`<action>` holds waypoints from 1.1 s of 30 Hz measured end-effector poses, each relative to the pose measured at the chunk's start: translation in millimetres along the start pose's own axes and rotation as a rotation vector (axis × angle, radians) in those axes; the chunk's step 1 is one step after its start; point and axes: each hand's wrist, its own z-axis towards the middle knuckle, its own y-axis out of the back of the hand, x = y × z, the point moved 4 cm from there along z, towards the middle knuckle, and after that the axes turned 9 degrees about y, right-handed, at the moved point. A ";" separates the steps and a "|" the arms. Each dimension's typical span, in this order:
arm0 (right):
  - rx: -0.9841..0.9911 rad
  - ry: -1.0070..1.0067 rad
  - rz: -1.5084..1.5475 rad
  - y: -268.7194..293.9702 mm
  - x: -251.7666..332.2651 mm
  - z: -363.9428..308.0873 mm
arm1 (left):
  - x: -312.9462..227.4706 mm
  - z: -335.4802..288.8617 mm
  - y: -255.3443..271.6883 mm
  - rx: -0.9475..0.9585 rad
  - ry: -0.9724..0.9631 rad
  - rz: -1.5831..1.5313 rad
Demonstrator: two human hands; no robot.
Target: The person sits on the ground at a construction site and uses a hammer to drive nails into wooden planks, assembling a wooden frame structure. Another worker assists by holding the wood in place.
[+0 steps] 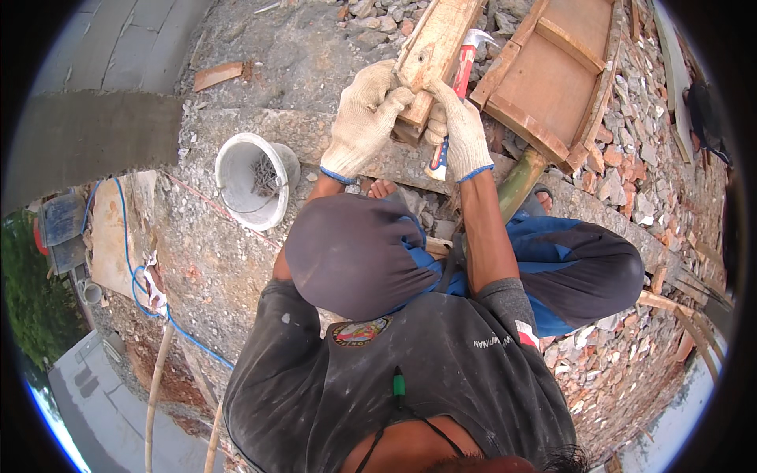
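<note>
Bucket (234, 162) near gloved left hand (363, 117) holds nails (265, 175).

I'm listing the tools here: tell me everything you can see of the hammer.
The hammer has a shiny, metal-looking claw head and a red handle with white and blue lower down. It slants beside the board, on its right, head away from the person. The gloved right hand grips its middle, hiding that part.

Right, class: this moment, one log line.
left hand: at board's near end | right hand: gripping hammer | bucket: left of hands, thin pieces inside
</note>
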 end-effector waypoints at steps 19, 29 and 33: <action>0.013 0.004 -0.005 -0.8 0.9 -2.2 | -1.9 -3.8 -5.8 -0.006 -0.127 0.078; 0.021 0.001 -0.007 -0.8 1.5 -2.8 | -0.1 -0.9 -7.1 -0.042 -0.230 0.084; 0.021 0.014 -0.023 -2.0 4.3 -5.3 | -0.4 -0.9 -7.5 -0.026 -0.206 0.081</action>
